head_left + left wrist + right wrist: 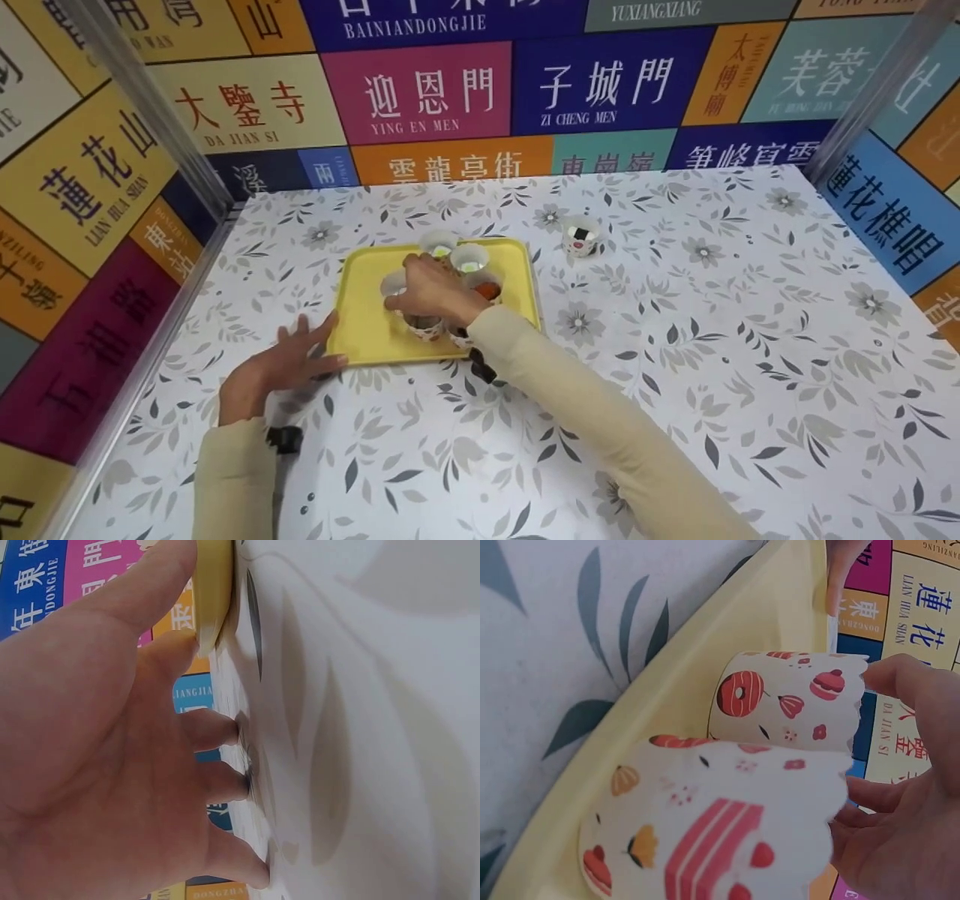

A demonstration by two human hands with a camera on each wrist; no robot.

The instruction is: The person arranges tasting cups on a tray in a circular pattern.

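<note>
On a yellow tray (364,330) stand several paper cups, printed with cakes and doughnuts in the right wrist view. My right hand (439,289) reaches down over them with bent fingers. Its thumb touches the scalloped rim of a doughnut-printed paper cup (787,697), and its other fingers are partly hidden behind a nearer cup (705,825). Two cups at the back, one of them a paper cup (470,260), hold something whitish green. A reddish-orange piece (487,290) fills another. My left hand (289,360) spreads its fingers at the tray's left edge, thumb and forefinger touching it.
Right of the tray, a separate paper cup (581,238) stands on the table with a black-and-white item inside. A leaf-patterned cloth (675,337) covers the table. Colourful panels with writing (439,90) rise behind it and at both sides.
</note>
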